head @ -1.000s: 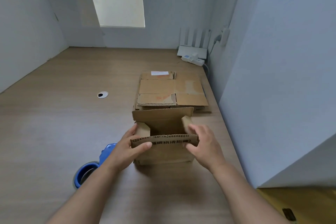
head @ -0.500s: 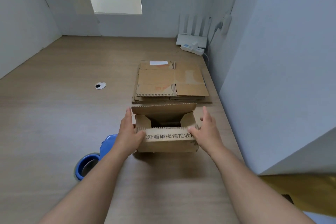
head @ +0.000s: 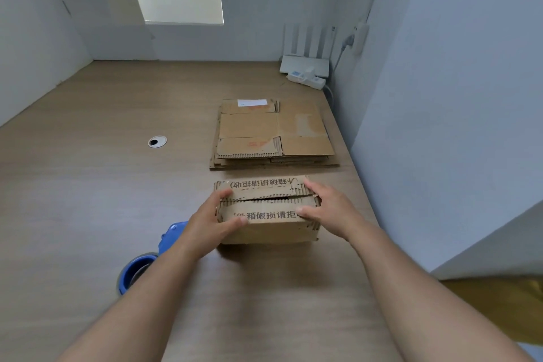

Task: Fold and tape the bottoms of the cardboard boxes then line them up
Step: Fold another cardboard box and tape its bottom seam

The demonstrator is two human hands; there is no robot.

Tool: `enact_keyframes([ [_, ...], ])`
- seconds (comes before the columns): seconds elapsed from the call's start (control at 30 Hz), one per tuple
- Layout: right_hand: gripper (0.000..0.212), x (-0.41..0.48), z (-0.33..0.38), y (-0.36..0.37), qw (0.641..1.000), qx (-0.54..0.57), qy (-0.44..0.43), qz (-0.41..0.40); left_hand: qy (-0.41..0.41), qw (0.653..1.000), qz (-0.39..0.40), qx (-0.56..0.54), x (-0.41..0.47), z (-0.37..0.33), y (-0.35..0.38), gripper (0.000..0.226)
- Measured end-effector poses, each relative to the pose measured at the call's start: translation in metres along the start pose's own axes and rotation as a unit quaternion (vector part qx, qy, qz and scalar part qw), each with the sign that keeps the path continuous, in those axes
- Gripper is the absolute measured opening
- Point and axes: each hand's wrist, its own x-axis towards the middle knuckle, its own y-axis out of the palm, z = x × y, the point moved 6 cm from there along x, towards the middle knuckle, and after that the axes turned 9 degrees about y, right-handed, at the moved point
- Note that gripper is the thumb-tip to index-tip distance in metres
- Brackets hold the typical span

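- The cardboard box (head: 266,225) stands on the worktop (head: 88,200) between the two grips, with its two top flaps folded down so that they meet at a ragged seam.
- The left grip (head: 210,222) clasps the left end of the box, with the thumb on the near flap and the fingers on the far flap.
- The right grip (head: 332,209) clasps the right end in the same way, the hand spread across the seam.
- A blue tape dispenser (head: 138,270) lies just beside the left grip, on its outer side, partly hidden under the forearm.
- A stack of flat cartons (head: 274,135) lies beyond both grips, near the box but apart from it.
- Far beyond the right grip, a white power strip (head: 307,79) lies at the wall.
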Motion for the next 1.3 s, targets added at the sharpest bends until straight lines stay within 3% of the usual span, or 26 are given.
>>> enact_keyframes([
  [0.17, 0.06, -0.011, 0.016, -0.028, 1.0, 0.01, 0.0, -0.027, 0.018, 0.999, 0.023, 0.039, -0.004, -0.018, -0.009, 0.072],
  [0.27, 0.05, -0.009, 0.013, -0.017, 1.0, -0.021, 0.017, 0.006, 0.012, 0.995, 0.064, 0.076, -0.008, -0.011, -0.001, 0.068],
  [0.47, 0.069, -0.001, -0.004, 0.008, 1.0, -0.014, 0.006, -0.009, 0.019, 0.996, 0.052, 0.068, -0.009, 0.014, 0.015, 0.073],
  [0.67, 0.068, -0.002, -0.003, 0.011, 0.999, -0.017, -0.012, -0.028, 0.025, 0.999, 0.017, 0.04, -0.007, 0.013, 0.008, 0.067],
  [0.97, 0.082, -0.044, -0.009, 0.023, 0.998, 0.012, -0.036, 0.04, 0.054, 0.993, 0.004, 0.104, -0.043, 0.015, 0.002, 0.076],
  [1.17, 0.083, -0.03, -0.013, 0.054, 0.994, 0.058, -0.002, 0.091, 0.03, 0.994, 0.043, 0.092, -0.033, 0.025, 0.008, 0.077],
  [1.3, 0.08, -0.028, -0.025, 0.053, 0.995, 0.089, 0.014, 0.049, 0.021, 0.995, 0.066, 0.065, -0.028, 0.023, 0.013, 0.071],
])
